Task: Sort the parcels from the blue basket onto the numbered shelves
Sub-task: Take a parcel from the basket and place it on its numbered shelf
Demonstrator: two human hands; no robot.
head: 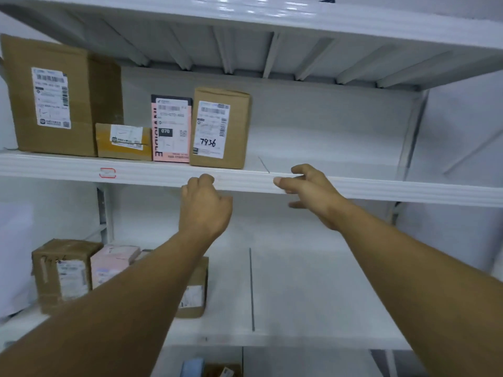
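At the front lip of the white metal shelf (381,187) the left hand (205,206) is curled and the right hand (311,193) loosely spread, both empty, while the tall brown cardboard parcel marked 7936 (220,129) stands so near that lip that a stray knuckle could topple it.

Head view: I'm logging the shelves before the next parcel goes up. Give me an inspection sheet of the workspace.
Surface: upper shelf with a red mark on its edge; lower shelf beneath.
Job's things: four parcels on the upper shelf, rightmost brown box marked 7936; at least three on the lower shelf.
Clutter: nothing seen.
Hands: left hand with curled fingers, right hand loosely open; both empty.
Cables: nothing seen.
Surroundings: white wall behind.
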